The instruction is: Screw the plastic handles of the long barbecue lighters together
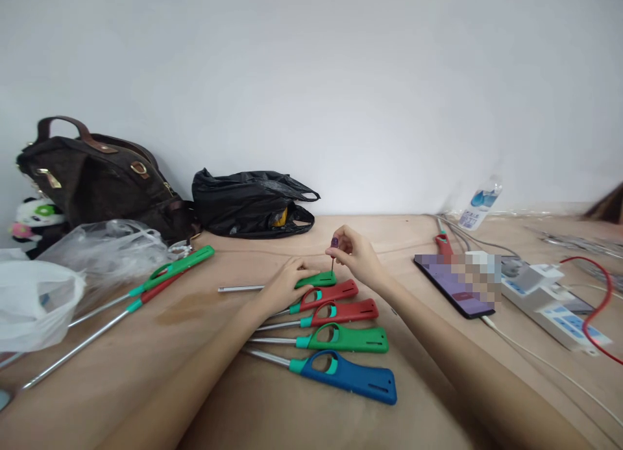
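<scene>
My right hand [354, 250] pinches the purple handle of a small screwdriver [334, 243]. Its thin shaft points down, the tip at the handle end of a green long-necked gas lighter [322, 279]. With its fingers over that lighter's body, my left hand [291, 282] holds it against the table; part of the lighter is hidden beneath. Nearer to me, a row of similar lighters lies side by side: a red lighter [346, 288], a second red lighter [357, 310], a green lighter [363, 339] and a blue lighter [363, 380]. My left arm covers some of their metal necks.
On the left lie more lighters [187, 262], plastic bags [36, 300] and a dark backpack [102, 184]. A black bag [243, 200] rests by the wall. To the right are a phone [450, 287], a power strip [549, 307], cables, a tilted bottle [481, 203] and another red lighter [443, 247].
</scene>
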### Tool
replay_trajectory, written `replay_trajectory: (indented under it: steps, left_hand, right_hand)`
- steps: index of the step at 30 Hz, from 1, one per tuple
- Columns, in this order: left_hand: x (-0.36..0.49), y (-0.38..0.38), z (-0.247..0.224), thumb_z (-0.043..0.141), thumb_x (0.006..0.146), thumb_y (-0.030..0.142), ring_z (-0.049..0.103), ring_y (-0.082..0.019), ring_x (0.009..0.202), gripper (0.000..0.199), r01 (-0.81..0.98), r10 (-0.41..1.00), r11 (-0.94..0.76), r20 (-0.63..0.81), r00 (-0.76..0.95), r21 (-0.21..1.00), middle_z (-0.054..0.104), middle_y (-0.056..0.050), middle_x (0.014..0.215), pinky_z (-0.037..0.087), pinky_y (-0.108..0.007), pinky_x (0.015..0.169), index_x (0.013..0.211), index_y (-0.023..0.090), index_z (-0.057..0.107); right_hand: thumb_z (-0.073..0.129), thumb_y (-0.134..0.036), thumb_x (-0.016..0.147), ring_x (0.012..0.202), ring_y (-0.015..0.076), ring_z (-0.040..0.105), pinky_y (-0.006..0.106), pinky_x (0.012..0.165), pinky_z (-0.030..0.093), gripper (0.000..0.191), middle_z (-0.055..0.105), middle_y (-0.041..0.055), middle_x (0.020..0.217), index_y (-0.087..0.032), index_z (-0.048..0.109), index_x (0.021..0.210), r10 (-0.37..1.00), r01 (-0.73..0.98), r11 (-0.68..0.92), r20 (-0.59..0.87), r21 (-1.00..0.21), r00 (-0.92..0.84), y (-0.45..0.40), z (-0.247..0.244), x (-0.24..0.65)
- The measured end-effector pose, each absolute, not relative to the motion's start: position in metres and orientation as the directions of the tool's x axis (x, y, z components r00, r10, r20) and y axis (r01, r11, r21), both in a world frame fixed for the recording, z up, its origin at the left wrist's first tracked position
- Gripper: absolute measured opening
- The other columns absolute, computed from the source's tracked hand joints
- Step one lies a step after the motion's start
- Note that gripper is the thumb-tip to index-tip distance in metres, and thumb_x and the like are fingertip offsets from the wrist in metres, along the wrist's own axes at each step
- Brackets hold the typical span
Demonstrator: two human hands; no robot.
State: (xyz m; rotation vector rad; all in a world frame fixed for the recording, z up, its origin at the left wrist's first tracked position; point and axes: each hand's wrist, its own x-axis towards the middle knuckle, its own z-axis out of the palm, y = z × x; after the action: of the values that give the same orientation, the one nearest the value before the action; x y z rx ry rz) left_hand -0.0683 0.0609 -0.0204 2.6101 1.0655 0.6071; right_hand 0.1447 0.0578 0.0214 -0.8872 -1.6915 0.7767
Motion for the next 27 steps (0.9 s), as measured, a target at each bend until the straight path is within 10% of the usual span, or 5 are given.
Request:
replay_trajectory:
  steps: [8, 15, 27]
  left_hand:
    - [-0.069, 0.062, -0.020, 0.060, 0.088, 0.021, 0.050, -0.023, 0.105, 0.035, 0.577, 0.699, -0.707, 0.274, 0.661, 0.410, 0.054, -0.006, 0.103, 0.042, -0.039, 0.096, 0.123, 0.026, 0.064]
    - [-0.067, 0.061, -0.018, 0.061, 0.088, 0.024, 0.050, -0.023, 0.101, 0.033, 0.592, 0.714, -0.689, 0.253, 0.653, 0.418, 0.055, -0.006, 0.100, 0.042, -0.038, 0.093, 0.121, 0.026, 0.065]
    - [-0.067, 0.060, -0.017, 0.059, 0.089, 0.024, 0.050, -0.023, 0.099, 0.034, 0.603, 0.723, -0.677, 0.232, 0.651, 0.421, 0.054, -0.005, 0.096, 0.042, -0.038, 0.093, 0.122, 0.027, 0.065]
  right_hand:
    - [0.067, -0.043, 0.077, 0.042, 0.0080, 0.047, 0.022, 0.039, 0.033, 0.029, 0.067, 0.0031, 0.069, -0.019, 0.051, 0.074, 0.877, -0.002, 0.422, 0.409, -0.907, -0.252, 0.066, 0.024, 0.161]
    - [0.059, -0.047, 0.084, 0.055, 0.0112, 0.056, 0.026, 0.050, 0.047, 0.029, 0.066, 0.0043, 0.080, -0.018, 0.060, 0.084, 0.815, -0.037, 0.357, 0.331, -0.933, -0.477, 0.060, 0.035, 0.162]
    - [0.062, -0.050, 0.079, 0.040, 0.0047, 0.038, 0.021, 0.039, 0.027, 0.033, 0.065, 0.0010, 0.075, -0.020, 0.049, 0.080, 0.891, -0.106, 0.392, 0.406, -0.914, -0.204, 0.067, 0.020, 0.150]
